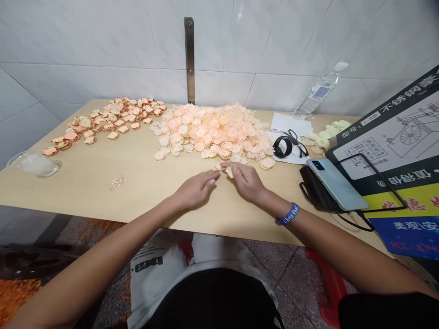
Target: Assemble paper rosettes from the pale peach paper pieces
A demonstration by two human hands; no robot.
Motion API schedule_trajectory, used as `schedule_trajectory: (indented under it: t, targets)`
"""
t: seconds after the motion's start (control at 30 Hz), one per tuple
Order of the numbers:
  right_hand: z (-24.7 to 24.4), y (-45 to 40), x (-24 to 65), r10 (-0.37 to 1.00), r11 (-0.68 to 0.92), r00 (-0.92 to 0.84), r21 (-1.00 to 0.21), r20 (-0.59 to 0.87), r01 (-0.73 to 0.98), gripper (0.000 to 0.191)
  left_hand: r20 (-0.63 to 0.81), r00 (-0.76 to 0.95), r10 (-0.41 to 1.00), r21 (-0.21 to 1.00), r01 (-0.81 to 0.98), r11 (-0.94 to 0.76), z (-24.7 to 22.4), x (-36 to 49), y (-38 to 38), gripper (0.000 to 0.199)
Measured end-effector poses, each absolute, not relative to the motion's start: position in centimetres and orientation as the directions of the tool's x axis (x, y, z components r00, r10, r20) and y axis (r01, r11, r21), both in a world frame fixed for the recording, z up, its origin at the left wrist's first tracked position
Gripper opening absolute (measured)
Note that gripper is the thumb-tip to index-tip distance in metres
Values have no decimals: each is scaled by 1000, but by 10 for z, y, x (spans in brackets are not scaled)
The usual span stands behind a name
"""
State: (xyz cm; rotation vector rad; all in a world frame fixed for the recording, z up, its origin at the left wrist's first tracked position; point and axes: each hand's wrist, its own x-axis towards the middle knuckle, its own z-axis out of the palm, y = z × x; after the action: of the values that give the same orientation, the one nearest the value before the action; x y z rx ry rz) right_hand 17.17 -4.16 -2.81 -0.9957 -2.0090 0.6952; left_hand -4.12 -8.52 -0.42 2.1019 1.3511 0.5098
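My right hand point(249, 182) pinches a small yellowish petal disc point(229, 172) with a pinkish edge between thumb and fingers, just above the table. My left hand point(198, 188) is beside it, fingers stretched toward the disc and thumb apart from the fingertips. Whether the left fingertips touch a petal is too small to tell. Right behind both hands spreads a large heap of pale pink, fringed petal discs point(212, 130). Farther left lie many layered petal stacks with dark red edges point(116, 116). A little pile of small pale bits point(118, 182) sits left of my left hand.
At the table's point(147, 192) left edge, a clear plastic cup point(37, 165) lies on its side. To the right are a black watch point(283, 147), white paper point(286, 122), a water bottle point(318, 93), pale yellow-green petals point(329, 132), a phone point(338, 183) and a large printed box point(394, 151).
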Motion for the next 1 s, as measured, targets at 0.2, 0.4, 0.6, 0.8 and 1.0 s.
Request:
schedule_trajectory:
  t: [0.2, 0.4, 0.6, 0.8, 1.0]
  targets:
    - [-43, -56, 156, 793, 556, -546, -688, 271, 466, 51, 79, 46, 996, 651, 754, -87, 4, -99, -110, 58]
    - [-33, -57, 113, 775, 465, -573, -855, 267, 230, 52, 25, 87, 996, 436, 895, -89, -10, -103, -129, 60]
    - [-42, -70, 176, 865, 465, -390, -798, 316, 383, 49, -13, 386, 922, 638, 713, -290, -4, -37, -114, 56]
    - [-51, -88, 154, 817, 518, -527, -700, 234, 492, 55, 28, 112, 993, 551, 827, -108, -4, -91, -142, 65]
    - [-21, -84, 89, 795, 297, -583, -945, 165, 137, 61, 39, 123, 992, 319, 939, -129, -32, -82, -179, 113]
